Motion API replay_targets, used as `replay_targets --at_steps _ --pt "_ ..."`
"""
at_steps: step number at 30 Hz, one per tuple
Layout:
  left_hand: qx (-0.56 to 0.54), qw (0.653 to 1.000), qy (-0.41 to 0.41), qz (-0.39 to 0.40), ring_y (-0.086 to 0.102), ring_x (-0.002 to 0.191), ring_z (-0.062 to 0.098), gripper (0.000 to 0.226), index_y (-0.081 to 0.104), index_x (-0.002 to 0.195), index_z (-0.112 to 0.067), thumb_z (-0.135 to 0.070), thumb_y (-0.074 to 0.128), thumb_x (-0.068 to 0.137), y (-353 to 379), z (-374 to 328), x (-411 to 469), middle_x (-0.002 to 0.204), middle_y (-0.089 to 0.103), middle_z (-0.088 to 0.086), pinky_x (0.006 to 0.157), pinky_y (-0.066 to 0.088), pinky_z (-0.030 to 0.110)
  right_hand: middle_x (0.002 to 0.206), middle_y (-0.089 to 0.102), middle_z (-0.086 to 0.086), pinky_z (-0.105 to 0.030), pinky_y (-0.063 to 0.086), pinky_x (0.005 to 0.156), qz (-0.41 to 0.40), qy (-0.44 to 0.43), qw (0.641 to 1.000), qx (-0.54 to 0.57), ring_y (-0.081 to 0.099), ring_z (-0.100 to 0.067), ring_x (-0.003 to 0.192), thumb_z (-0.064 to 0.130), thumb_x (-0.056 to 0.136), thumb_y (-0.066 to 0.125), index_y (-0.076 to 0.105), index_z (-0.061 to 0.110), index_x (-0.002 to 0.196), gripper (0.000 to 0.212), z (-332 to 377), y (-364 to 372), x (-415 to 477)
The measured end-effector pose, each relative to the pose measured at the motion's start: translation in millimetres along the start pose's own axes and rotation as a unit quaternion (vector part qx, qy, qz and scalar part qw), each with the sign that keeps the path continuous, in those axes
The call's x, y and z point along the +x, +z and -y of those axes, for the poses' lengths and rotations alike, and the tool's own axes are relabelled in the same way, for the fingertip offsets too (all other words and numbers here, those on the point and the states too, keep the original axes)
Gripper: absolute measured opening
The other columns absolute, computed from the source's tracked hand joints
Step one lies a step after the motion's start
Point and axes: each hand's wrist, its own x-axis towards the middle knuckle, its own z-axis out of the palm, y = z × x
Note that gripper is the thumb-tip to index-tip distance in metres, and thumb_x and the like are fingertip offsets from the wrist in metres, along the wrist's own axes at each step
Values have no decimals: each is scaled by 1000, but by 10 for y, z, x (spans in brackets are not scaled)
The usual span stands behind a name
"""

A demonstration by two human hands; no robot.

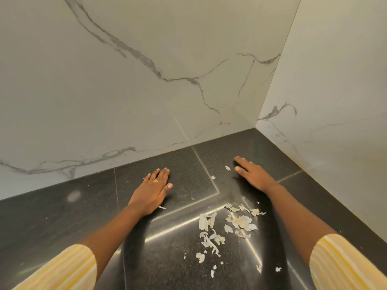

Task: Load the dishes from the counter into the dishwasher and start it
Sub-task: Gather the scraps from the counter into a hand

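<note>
Both my hands lie flat, palms down, on a dark speckled stone counter (62,216) in a corner. My left hand (154,189) has straight fingers and a gold ring, and it holds nothing. My right hand (252,173) reaches further back toward the corner, fingers straight, also holding nothing. No dishes and no dishwasher are in view.
Several pale papery peel scraps (228,227) lie scattered on the counter between my forearms and near my right hand. White marble-patterned walls (146,91) close off the counter at the back and on the right (335,122). Yellow striped sleeves cover my upper arms.
</note>
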Motion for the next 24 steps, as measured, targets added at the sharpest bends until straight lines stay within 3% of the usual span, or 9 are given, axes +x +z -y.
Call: replay_targets --at_steps 2,8,12,15,17,18,19,21,24 --pt "9 1000 -11 3 -6 145 12 59 1 150 -16 -45 11 99 4 -50 0 159 -1 -2 117 -4 29 155 20 4 -22 4 106 13 -20 1000 11 16 -19 143 36 101 34 24 23 147 49 259 95 -6" --pt "-8 1000 -23 10 -3 146 14 61 3 150 -11 -45 10 100 81 -350 -127 159 0 2 117 -2 30 150 31 10 -45 15 117 101 -95 989 43 25 -22 140 28 101 37 42 28 139 38 694 422 -307" --pt "14 999 9 33 -6 146 17 63 1 149 -11 -48 6 98 133 -722 -349 158 -4 3 118 0 33 147 36 11 -31 12 117 114 -149 982 27 28 -7 137 28 101 37 48 24 135 36 731 513 -800" --pt "-8 991 102 81 -10 144 17 78 -3 148 -16 -62 -10 85 201 -1010 -602 156 -9 2 115 -6 30 128 56 16 -23 37 101 133 -152 979 32 58 -10 113 44 97 39 57 23 127 41 743 454 -1222" --pt "-82 977 148 131 -10 142 12 87 -4 148 -23 -69 -14 75 216 -1084 -739 154 -10 -4 113 -7 27 91 64 32 -11 49 69 57 -123 984 113 63 2 70 62 87 38 63 22 118 56 680 340 -1453" --pt "-127 970 152 143 -9 141 10 84 -5 147 -27 -70 -11 76 202 -1067 -778 152 -9 -8 113 -7 26 87 65 32 -11 50 67 0 -91 984 154 62 5 68 59 87 42 65 21 114 52 595 278 -1519" --pt "-159 967 144 139 -9 142 10 79 -5 148 -28 -67 -7 79 175 -1018 -797 152 -9 -9 112 -7 26 100 67 24 -18 52 81 -57 -53 980 185 65 2 85 49 90 47 65 21 113 41 484 215 -1559" --pt "-168 976 96 96 -6 144 15 70 -7 148 -22 -57 -2 87 113 -876 -797 154 -8 -3 112 -8 25 132 55 4 -32 32 110 -133 36 975 172 47 -17 128 29 96 47 60 17 123 33 231 108 -1571" --pt "-121 991 16 56 -6 145 17 64 -9 147 -13 -48 3 95 78 -691 -778 156 -8 4 113 -8 26 151 31 -4 -37 12 115 -107 141 980 93 21 -23 142 34 101 31 40 16 140 44 69 112 -1538"
